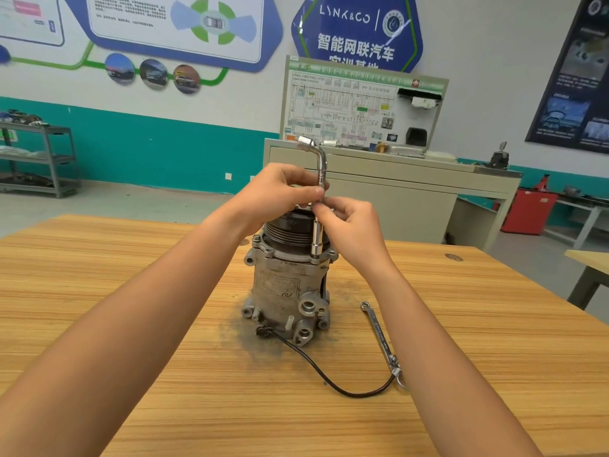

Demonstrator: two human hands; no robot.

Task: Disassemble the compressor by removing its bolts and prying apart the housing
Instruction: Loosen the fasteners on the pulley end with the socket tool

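Woodgrain table (131, 324) bears grimy compressor (280, 291), chrome L-wrench (321, 179) atop.

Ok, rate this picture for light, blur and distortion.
Head view: the light is soft and even, with hardly any shadow on the table; the wide lens stretches the forearms toward the bottom corners; the wall posters at the upper left look smeared; the L-wrench and compressor are sharp, with small glints on the chrome.

Bare table (99, 291) left of the compressor (280, 291) gives passing room; on its right lie a wrench (379, 334) and black cable (354, 395).
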